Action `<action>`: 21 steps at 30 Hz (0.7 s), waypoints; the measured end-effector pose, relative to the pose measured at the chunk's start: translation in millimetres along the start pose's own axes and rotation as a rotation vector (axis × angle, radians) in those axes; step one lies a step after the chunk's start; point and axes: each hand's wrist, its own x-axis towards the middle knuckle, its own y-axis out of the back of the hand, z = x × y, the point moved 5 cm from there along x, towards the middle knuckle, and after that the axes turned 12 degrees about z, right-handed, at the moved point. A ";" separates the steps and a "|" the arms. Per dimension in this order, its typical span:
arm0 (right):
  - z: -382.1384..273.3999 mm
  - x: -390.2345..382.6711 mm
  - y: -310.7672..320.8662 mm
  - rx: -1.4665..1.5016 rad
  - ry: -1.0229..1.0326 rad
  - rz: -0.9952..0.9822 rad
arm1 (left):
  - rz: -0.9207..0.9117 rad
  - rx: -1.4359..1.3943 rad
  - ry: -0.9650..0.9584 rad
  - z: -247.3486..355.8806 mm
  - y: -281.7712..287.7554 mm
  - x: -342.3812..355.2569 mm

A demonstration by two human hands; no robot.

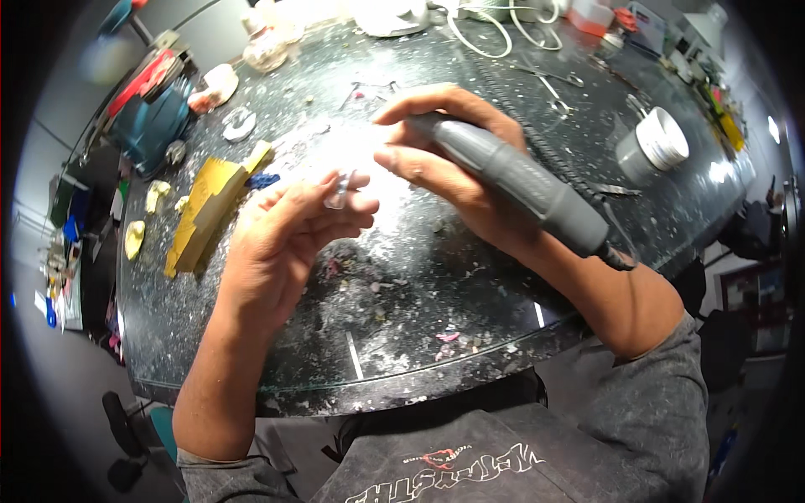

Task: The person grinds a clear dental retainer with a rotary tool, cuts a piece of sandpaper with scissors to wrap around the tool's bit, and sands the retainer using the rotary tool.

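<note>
Between the thumb and fingers of my left hand [277, 226] is a small clear plastic piece [338, 193]; its exact kind is hard to make out. My right hand [470, 189] is wrapped round a grey rotary handpiece [524, 176], whose thick rear end points toward my right forearm. The handpiece's tip lies in bright glare near the right fingertips, so its bit does not show. Both hands are above the dusty black tabletop [402, 335], with a gap between them. A yellow folded block [205, 210] lies just left of my left hand, beside a small blue piece [264, 180].
A coiled black cord [545, 151] runs behind the handpiece. At the right stands a white-lidded jar [661, 138], with metal instruments [555, 94] farther back. A blue container [149, 126] and pale plaster-like pieces [239, 124] sit at the left. White cables [478, 33] loop at the back.
</note>
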 end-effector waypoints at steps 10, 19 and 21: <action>-3.1 2.6 0.6 -0.079 0.044 0.045 | -0.084 -0.026 0.093 5.2 -10.3 -2.5; -21.7 -3.5 0.7 -0.286 0.499 0.018 | 0.000 -0.126 0.122 2.6 -13.2 -6.8; -14.7 -7.3 -3.9 -0.181 0.543 -0.035 | -0.011 -0.155 0.104 1.7 -15.3 -7.3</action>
